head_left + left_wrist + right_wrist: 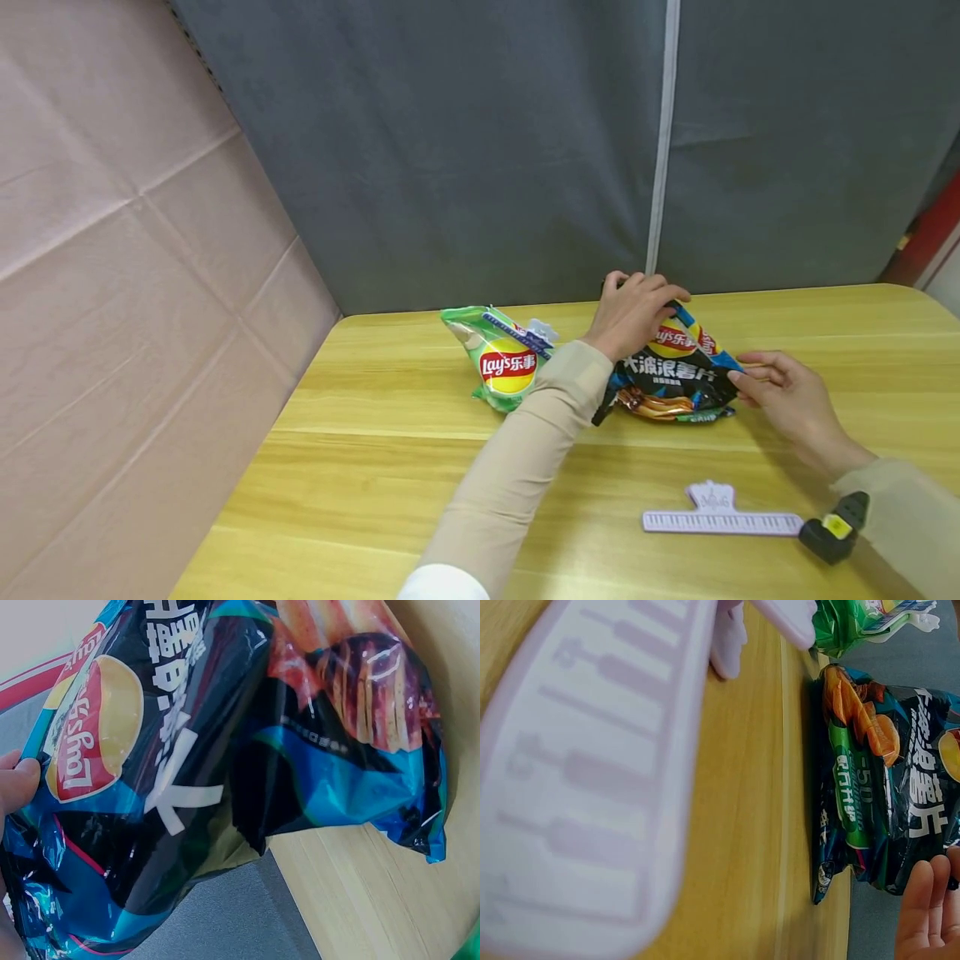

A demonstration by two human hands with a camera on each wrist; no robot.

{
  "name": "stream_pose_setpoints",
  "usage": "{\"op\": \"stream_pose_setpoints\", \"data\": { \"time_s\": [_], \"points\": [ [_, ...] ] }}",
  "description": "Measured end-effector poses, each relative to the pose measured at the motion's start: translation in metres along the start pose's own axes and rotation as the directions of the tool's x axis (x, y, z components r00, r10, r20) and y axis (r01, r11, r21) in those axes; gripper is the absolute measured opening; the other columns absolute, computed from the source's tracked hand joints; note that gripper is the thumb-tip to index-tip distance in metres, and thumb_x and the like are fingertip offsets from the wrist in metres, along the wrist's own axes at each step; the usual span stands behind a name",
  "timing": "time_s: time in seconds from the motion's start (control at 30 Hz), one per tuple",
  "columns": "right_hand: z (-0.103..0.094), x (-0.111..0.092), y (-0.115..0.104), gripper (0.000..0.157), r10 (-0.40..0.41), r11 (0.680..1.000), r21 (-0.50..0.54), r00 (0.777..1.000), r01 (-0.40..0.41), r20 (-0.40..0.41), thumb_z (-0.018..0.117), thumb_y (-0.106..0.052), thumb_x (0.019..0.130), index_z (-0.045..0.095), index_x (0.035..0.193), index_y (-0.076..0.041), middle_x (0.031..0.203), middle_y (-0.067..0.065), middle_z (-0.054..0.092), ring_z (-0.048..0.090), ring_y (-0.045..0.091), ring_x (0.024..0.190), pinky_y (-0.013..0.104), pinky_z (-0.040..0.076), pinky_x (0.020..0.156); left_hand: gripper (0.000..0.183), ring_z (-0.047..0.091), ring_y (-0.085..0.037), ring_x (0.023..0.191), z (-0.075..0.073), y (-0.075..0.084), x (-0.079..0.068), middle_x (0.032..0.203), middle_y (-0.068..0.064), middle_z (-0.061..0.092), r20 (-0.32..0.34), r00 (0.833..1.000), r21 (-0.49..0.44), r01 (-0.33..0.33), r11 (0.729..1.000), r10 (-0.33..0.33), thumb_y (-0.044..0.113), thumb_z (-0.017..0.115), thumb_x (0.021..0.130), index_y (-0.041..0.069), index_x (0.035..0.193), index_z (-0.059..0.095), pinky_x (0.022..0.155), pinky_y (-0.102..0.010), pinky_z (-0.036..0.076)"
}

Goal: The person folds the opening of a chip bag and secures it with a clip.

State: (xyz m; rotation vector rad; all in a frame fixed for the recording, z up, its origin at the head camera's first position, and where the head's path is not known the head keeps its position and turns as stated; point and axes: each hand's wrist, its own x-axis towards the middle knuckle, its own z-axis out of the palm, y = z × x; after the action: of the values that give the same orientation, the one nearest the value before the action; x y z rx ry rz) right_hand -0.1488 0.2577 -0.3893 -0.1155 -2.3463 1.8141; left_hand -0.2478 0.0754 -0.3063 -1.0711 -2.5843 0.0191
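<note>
Two hands, left (634,313) and right (797,407), pinch a glossy, crinkled black-and-blue foil chip bag (675,375); the right-wrist view, unlike the left-wrist one, shows a lilac plastic piano-key clip (592,765).

Clipped bag (498,379) on table (360,492) toward far edge, clamp (516,334) across its top | second bag (667,371) to its right, between your left hand (633,315) and right hand (798,404) | loose clip (720,522) nearer you, before second bag | curtain (465,167) behind

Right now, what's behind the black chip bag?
Behind the black chip bag, a dark grey curtain shows; anything directly against the bag's back is hidden.
</note>
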Motion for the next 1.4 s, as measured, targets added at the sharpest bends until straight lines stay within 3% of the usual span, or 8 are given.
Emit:
{"op": "stream_pose_setpoints", "data": {
  "time_s": [0.2, 0.57, 0.83, 1.13, 1.4],
  "points": [
    [-0.0006, 0.0007, 0.0024, 0.014, 0.014, 0.999, -0.033, 1.0, -0.013, 0.008, 0.056, -0.02, 0.088, 0.052, 0.1, -0.025, 0.076, -0.017, 0.058, 0.058, 0.005, 0.064, 0.021, 0.049, 0.058, 0.032, 0.045, -0.001, 0.099, -0.0016, -0.0003, 0.0005, 0.11, 0.019, 0.052, 0.023, 1.0, 0.048, -0.005, 0.999, 0.004, 0.035, 0.043, 0.092, 0.037, 0.124, 0.05, 0.093, -0.027, 0.023],
    [-0.0007, 0.0004, 0.0024, 0.014, 0.021, 0.997, -0.077, 1.0, -0.02, 0.007, 0.055, -0.022, 0.088, 0.052, 0.101, -0.025, 0.077, -0.017, 0.056, 0.058, 0.005, 0.066, 0.021, 0.049, 0.06, 0.03, 0.044, -0.002, 0.099, -0.0048, 0.0015, 0.0011, 0.111, 0.019, 0.051, 0.063, 0.998, 0.048, 0.003, 0.999, -0.006, 0.035, 0.044, 0.092, 0.039, 0.12, 0.052, 0.094, -0.027, 0.023],
    [0.0017, 0.0, 0.0011, 0.033, 0.003, 0.995, -0.1, 1.0, -0.003, 0.004, 0.055, -0.018, 0.088, 0.051, 0.113, 0.004, 0.076, -0.017, 0.055, 0.057, 0.005, 0.064, 0.021, 0.049, 0.059, 0.028, 0.044, -0.002, 0.097, -0.0043, 0.0016, 0.0004, 0.11, 0.018, 0.051, 0.062, 0.998, 0.047, 0.002, 0.999, -0.005, 0.034, 0.044, 0.092, 0.039, 0.117, 0.054, 0.094, -0.028, 0.023],
    [0.0024, -0.0016, 0.0013, 0.021, -0.023, 0.993, -0.116, 1.0, 0.022, -0.007, 0.054, -0.014, 0.088, 0.055, 0.105, -0.001, 0.075, -0.016, 0.055, 0.057, 0.005, 0.064, 0.02, 0.049, 0.058, 0.026, 0.045, -0.002, 0.097, -0.0037, 0.0009, 0.0, 0.109, 0.018, 0.052, 0.051, 0.999, 0.038, -0.001, 0.999, -0.001, 0.034, 0.043, 0.092, 0.039, 0.115, 0.056, 0.093, -0.028, 0.023],
    [0.0035, -0.002, 0.0013, 0.026, -0.019, 0.991, -0.134, 1.0, 0.018, -0.013, 0.054, -0.014, 0.089, 0.053, 0.107, 0.003, 0.075, -0.015, 0.054, 0.056, 0.005, 0.064, 0.02, 0.049, 0.058, 0.026, 0.046, -0.002, 0.099, -0.004, 0.0013, -0.0005, 0.11, 0.018, 0.052, 0.055, 0.999, 0.029, 0.0, 1.0, -0.002, 0.033, 0.043, 0.092, 0.038, 0.114, 0.056, 0.094, -0.027, 0.024]
  ]
}}
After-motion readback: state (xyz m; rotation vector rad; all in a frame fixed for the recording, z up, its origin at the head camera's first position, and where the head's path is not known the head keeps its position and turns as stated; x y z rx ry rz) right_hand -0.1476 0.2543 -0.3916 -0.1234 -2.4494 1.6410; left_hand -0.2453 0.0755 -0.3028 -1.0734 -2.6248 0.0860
